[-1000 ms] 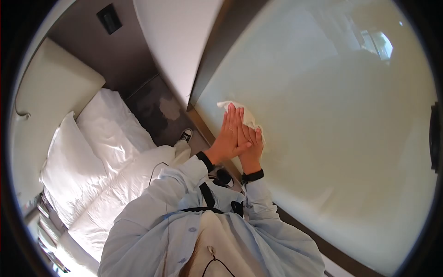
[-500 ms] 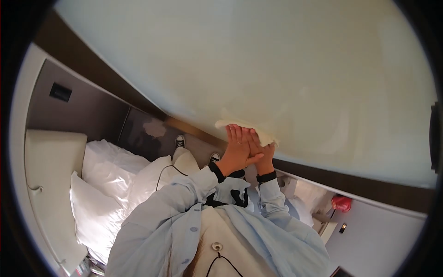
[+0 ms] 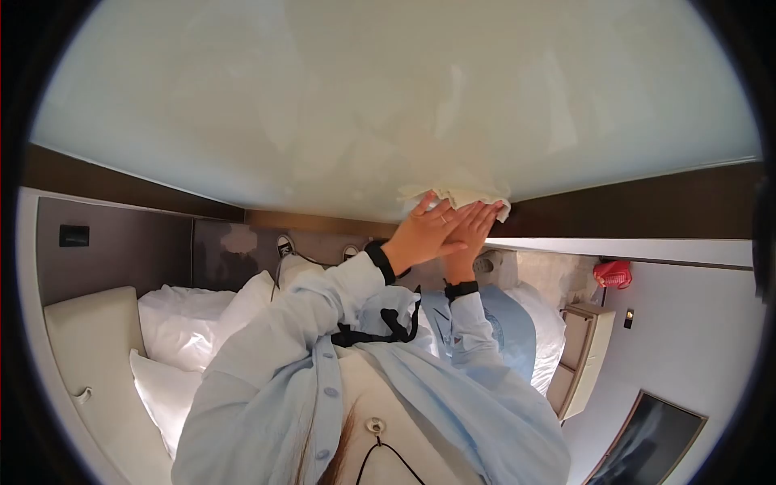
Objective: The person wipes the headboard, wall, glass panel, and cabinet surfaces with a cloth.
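A pale cream cloth (image 3: pixel 465 196) is pressed against the lower part of a large, glossy whitish panel (image 3: pixel 364 97). My right hand (image 3: pixel 467 246) holds the cloth to the surface, its fingers pointing up and the cloth's edge showing past the fingertips. Crossing partly over it, my left hand (image 3: pixel 416 238) has its fingers stretched out and apart, with the tips touching the cloth. A ring is on one left finger. Dark cuffs circle both wrists. The palms are turned away from view.
A dark frame strip (image 3: pixel 630 198) runs along the panel's lower edge. White pillows (image 3: pixel 182 323) and a cream headboard (image 3: pixel 101 339) are at left. On the right are a red object (image 3: pixel 613 274), a beige-framed furniture piece (image 3: pixel 588 360) and a dark framed picture or screen (image 3: pixel 647 440).
My view has turned, so the panel's lower edge lies more level. Both hands and the cloth appear slightly higher and to the right, still against the panel. The left fingers have spread.
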`<action>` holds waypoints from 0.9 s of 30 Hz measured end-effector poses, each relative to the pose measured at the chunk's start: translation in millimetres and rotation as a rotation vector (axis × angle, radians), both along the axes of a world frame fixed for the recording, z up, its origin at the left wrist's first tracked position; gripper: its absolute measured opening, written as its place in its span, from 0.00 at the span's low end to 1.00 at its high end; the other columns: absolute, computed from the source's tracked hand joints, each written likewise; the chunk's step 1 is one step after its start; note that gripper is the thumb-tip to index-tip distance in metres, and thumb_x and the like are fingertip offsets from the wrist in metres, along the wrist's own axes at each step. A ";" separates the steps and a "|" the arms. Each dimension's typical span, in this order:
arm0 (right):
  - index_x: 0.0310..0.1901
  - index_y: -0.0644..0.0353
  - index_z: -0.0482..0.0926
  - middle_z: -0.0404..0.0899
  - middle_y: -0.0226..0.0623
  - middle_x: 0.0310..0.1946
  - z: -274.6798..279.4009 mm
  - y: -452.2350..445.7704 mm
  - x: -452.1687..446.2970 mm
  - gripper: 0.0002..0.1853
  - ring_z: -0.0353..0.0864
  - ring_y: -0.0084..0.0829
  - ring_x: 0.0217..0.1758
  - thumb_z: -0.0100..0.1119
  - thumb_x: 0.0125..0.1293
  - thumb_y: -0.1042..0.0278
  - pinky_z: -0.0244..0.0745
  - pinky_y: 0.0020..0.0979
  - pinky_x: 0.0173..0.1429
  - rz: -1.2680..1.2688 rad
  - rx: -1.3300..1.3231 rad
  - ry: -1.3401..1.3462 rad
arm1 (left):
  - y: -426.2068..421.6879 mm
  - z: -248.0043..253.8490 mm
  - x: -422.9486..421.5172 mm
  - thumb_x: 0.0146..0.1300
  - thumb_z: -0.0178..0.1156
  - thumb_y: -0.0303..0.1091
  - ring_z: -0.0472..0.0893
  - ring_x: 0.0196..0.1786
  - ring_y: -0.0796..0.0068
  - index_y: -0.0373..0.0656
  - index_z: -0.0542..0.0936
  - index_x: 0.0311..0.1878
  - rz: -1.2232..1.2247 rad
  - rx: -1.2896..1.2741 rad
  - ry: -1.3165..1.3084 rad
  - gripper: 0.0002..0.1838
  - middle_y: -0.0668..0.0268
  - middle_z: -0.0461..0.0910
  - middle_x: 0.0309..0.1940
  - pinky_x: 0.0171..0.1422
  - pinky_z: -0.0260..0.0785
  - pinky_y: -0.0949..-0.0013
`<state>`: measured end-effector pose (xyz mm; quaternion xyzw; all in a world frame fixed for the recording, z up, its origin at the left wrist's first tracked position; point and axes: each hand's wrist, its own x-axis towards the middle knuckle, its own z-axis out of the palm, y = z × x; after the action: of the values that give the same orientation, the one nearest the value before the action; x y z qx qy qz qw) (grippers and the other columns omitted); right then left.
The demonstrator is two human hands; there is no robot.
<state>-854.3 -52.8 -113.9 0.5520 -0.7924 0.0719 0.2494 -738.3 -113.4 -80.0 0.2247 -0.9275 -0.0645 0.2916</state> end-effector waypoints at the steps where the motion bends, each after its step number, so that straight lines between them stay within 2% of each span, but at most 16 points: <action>1: 0.67 0.80 0.52 0.46 0.69 0.70 -5.7 1.4 0.8 0.34 0.40 0.61 0.76 0.41 0.69 0.59 0.41 0.48 0.78 -0.058 0.107 0.040 | -3.4 -3.5 0.9 0.59 0.52 0.65 0.68 0.58 0.71 0.49 0.65 0.69 -0.016 -0.015 0.038 0.41 0.73 0.69 0.63 0.75 0.39 0.47; 3: 0.65 0.82 0.54 0.48 0.69 0.69 -12.4 3.9 2.5 0.34 0.41 0.61 0.76 0.44 0.68 0.60 0.43 0.48 0.77 -0.049 0.078 -0.049 | -6.4 -6.8 7.2 0.59 0.53 0.65 0.70 0.57 0.71 0.48 0.65 0.69 -0.039 -0.031 0.074 0.41 0.74 0.72 0.61 0.76 0.41 0.50; 5: 0.64 0.73 0.61 0.51 0.66 0.69 -14.9 5.5 2.7 0.31 0.48 0.59 0.74 0.50 0.64 0.61 0.47 0.50 0.74 0.086 -0.029 -0.240 | -12.2 -6.6 14.4 0.59 0.54 0.62 0.72 0.55 0.72 0.49 0.66 0.69 -0.113 0.010 0.004 0.39 0.73 0.73 0.60 0.75 0.45 0.53; 6: 0.64 0.73 0.61 0.51 0.66 0.69 -16.8 6.1 3.7 0.31 0.48 0.59 0.74 0.50 0.64 0.61 0.47 0.50 0.74 0.092 -0.036 -0.242 | -15.5 -12.3 18.3 0.59 0.54 0.62 0.72 0.55 0.72 0.49 0.66 0.69 -0.107 0.003 0.001 0.39 0.73 0.73 0.60 0.75 0.45 0.53; 9: 0.64 0.72 0.61 0.52 0.65 0.69 -17.5 15.4 10.9 0.33 0.48 0.59 0.74 0.53 0.62 0.60 0.47 0.54 0.73 0.140 0.106 -0.287 | -16.5 -26.2 30.2 0.60 0.56 0.57 0.73 0.54 0.73 0.50 0.66 0.69 -0.111 0.051 -0.028 0.37 0.73 0.74 0.58 0.73 0.50 0.55; 11: 0.65 0.72 0.60 0.54 0.64 0.68 -17.4 15.7 24.2 0.33 0.48 0.60 0.74 0.52 0.62 0.61 0.46 0.56 0.72 0.201 0.044 -0.347 | -13.8 -33.2 39.0 0.61 0.56 0.49 0.73 0.54 0.75 0.52 0.66 0.69 -0.026 -0.032 -0.156 0.33 0.75 0.74 0.58 0.73 0.52 0.55; 12: 0.65 0.72 0.60 0.54 0.64 0.68 -17.9 13.0 29.8 0.33 0.48 0.60 0.74 0.52 0.62 0.61 0.46 0.56 0.72 0.217 0.064 -0.349 | -12.2 -35.4 43.2 0.61 0.56 0.49 0.73 0.54 0.75 0.52 0.66 0.69 -0.008 -0.014 -0.157 0.33 0.75 0.74 0.58 0.73 0.52 0.55; 14: 0.65 0.72 0.59 0.54 0.64 0.68 -23.6 1.5 56.6 0.33 0.47 0.62 0.74 0.52 0.62 0.61 0.45 0.57 0.72 0.254 0.077 -0.388 | -10.9 -44.3 66.1 0.60 0.56 0.41 0.73 0.54 0.76 0.54 0.67 0.68 0.169 -0.087 -0.251 0.30 0.78 0.72 0.59 0.74 0.51 0.54; 18: 0.64 0.72 0.59 0.52 0.64 0.68 -37.1 -22.4 93.0 0.32 0.48 0.63 0.73 0.52 0.62 0.61 0.45 0.57 0.72 0.412 0.041 -0.461 | -11.9 -45.3 97.5 0.59 0.55 0.38 0.73 0.55 0.77 0.55 0.69 0.66 0.326 0.031 -0.114 0.29 0.81 0.70 0.62 0.77 0.48 0.52; 20: 0.65 0.71 0.58 0.49 0.64 0.69 -45.8 -36.6 114.1 0.33 0.52 0.64 0.71 0.53 0.62 0.61 0.53 0.55 0.70 0.433 0.110 -0.341 | -18.2 -48.5 123.0 0.57 0.56 0.36 0.72 0.58 0.75 0.53 0.70 0.65 0.359 0.139 -0.118 0.29 0.78 0.68 0.64 0.78 0.45 0.49; 21: 0.65 0.71 0.58 0.49 0.64 0.69 -44.5 -43.5 125.7 0.33 0.52 0.64 0.71 0.53 0.62 0.61 0.53 0.55 0.70 0.483 0.125 -0.338 | -21.4 -49.9 136.7 0.57 0.56 0.36 0.72 0.58 0.75 0.53 0.70 0.65 0.410 0.149 -0.114 0.29 0.78 0.68 0.64 0.78 0.45 0.49; 23: 0.67 0.65 0.60 0.56 0.54 0.69 -37.5 -58.7 153.4 0.34 0.60 0.52 0.69 0.55 0.61 0.60 0.64 0.48 0.64 0.437 0.308 -0.323 | -27.6 -55.6 167.8 0.56 0.57 0.34 0.69 0.64 0.69 0.48 0.70 0.64 0.448 0.166 -0.064 0.29 0.69 0.66 0.66 0.77 0.45 0.48; 24: 0.67 0.65 0.60 0.56 0.54 0.69 -35.7 -71.3 164.3 0.34 0.60 0.52 0.69 0.55 0.61 0.60 0.64 0.48 0.64 0.483 0.329 -0.313 | -30.8 -59.4 182.3 0.56 0.57 0.34 0.69 0.64 0.69 0.48 0.70 0.64 0.496 0.180 -0.057 0.29 0.69 0.66 0.66 0.77 0.45 0.48; 26: 0.69 0.57 0.60 0.63 0.40 0.68 -32.6 -98.3 182.2 0.33 0.66 0.36 0.68 0.55 0.61 0.62 0.70 0.40 0.59 0.680 0.453 -0.281 | -35.5 -65.3 207.9 0.55 0.57 0.30 0.63 0.70 0.61 0.44 0.66 0.67 0.671 0.247 -0.026 0.33 0.60 0.60 0.70 0.77 0.44 0.47; 27: 0.69 0.57 0.60 0.63 0.40 0.68 -28.1 -110.9 196.3 0.33 0.66 0.36 0.68 0.55 0.61 0.62 0.70 0.40 0.59 0.708 0.469 -0.264 | -38.4 -66.6 221.1 0.55 0.57 0.30 0.63 0.70 0.61 0.44 0.66 0.67 0.702 0.259 -0.011 0.33 0.60 0.60 0.70 0.77 0.44 0.47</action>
<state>-657.9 -163.7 -142.0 0.8170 -0.5746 0.0410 -0.0259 -517.2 -151.7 -146.6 0.5644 -0.7797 -0.0760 0.2602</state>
